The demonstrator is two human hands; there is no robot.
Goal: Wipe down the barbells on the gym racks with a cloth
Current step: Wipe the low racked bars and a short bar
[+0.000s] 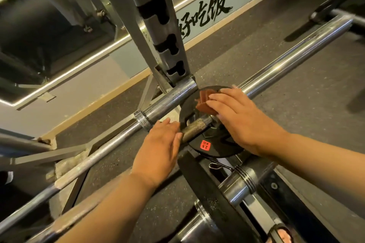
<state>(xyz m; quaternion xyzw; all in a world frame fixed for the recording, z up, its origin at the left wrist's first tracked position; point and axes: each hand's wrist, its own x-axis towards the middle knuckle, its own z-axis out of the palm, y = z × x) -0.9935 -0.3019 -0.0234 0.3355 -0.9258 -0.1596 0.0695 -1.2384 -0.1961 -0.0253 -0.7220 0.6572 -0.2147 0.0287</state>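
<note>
— What does the cloth (202,102) look like?

— Small, rust-red, folded so its pleats stand up in a little fan. It sits at the far edge of a black plate (211,151), just beside the barbell (171,96).

— And the barbell?

— Chrome, shiny, with dull speckling on its thick sleeve. Its thin shaft runs to the lower left past a ringed collar (142,118). It passes the foot of a grey rack post (156,25) with notched cut-outs.

— Where is the cloth against the right hand (243,116)?

— Under its fingertips. The fingers lie together, nearly straight, pressed down on the near half of the cloth; the far half sticks out past them. The thumb is hidden.

— The left hand (160,144)?

— Flat, fingers together, its tips touching the near end of a rusty peg (195,126) that runs through the plate's centre. It holds nothing and is apart from the cloth.

— Anything else?

— A red label (205,145) on the plate's near edge. A chrome tube (296,55) runs from beyond the right hand to the upper right over the dark floor (296,114); whether it is the same bar, I cannot tell. Another sleeve (237,185) lies nearer, lower right.
</note>
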